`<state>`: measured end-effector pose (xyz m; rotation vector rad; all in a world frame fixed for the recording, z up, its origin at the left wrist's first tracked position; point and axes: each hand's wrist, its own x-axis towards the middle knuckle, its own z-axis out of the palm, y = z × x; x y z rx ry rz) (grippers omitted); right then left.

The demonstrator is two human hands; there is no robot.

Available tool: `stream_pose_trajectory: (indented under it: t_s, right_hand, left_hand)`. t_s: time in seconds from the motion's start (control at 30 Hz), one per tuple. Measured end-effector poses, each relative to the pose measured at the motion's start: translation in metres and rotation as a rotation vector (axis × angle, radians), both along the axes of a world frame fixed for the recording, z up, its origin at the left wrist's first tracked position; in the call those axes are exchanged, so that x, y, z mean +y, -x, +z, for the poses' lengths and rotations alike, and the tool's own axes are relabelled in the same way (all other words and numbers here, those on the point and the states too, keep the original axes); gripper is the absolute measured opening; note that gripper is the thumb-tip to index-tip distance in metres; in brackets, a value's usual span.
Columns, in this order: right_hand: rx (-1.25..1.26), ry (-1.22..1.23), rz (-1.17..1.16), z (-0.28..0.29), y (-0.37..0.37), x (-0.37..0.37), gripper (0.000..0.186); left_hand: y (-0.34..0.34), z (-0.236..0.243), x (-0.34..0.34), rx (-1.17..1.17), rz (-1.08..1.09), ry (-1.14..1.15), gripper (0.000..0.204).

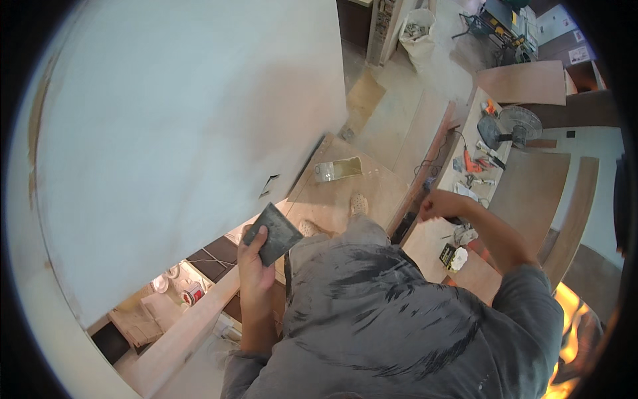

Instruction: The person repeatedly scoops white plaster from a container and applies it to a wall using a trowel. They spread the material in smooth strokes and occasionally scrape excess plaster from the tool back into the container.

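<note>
My left hand [254, 261] is closed on a dark grey, flat, rectangular sanding pad [272, 234], thumb lying across its face. The pad is held in front of my body, near the lower edge of a large white panel [193, 120], and does not appear to touch it. A small rectangular cutout [268, 186] with a dark outline shows in that panel just above the pad. My right hand [440, 205] is raised at the right with the elbow bent, over the near side of a long workbench [425, 249]. Its fingers are curled in, and no object shows in them.
Under my feet is a wooden board [379, 193] carrying a cut-open container [337, 169]. On the bench lie an orange power tool [473, 161], a fan [518, 126] and a small box [448, 255]. A white sack [417, 38] stands farther off. Shelving [169, 296] holds cans at lower left.
</note>
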<state>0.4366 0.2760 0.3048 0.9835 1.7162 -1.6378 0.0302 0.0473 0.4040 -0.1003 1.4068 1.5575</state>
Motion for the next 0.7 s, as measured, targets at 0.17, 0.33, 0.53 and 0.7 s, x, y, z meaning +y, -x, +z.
stream_pose_trajectory:
  t_s: [0.17,0.33,0.53,0.7]
  right_hand:
    - [-0.002,-0.461,-0.07,-0.209,0.006,-0.001,0.026]
    - [-0.236,-0.593,-0.398,-0.348,0.05,-0.05,0.05]
    - [-0.213,-0.591,-0.51,-0.472,0.119,-0.058,0.074]
    - [-0.2,-0.531,-0.627,-0.533,0.144,-0.064,0.051]
  left_hand:
    - [0.002,-0.146,0.022,-0.235,-0.14,0.141,0.025]
    - [0.001,-0.288,0.041,-0.345,-0.294,0.26,0.028]
    - [-0.007,-0.42,0.074,-0.39,-0.336,0.319,0.031]
    - [-0.004,-0.486,0.069,-0.397,-0.352,0.409,0.033]
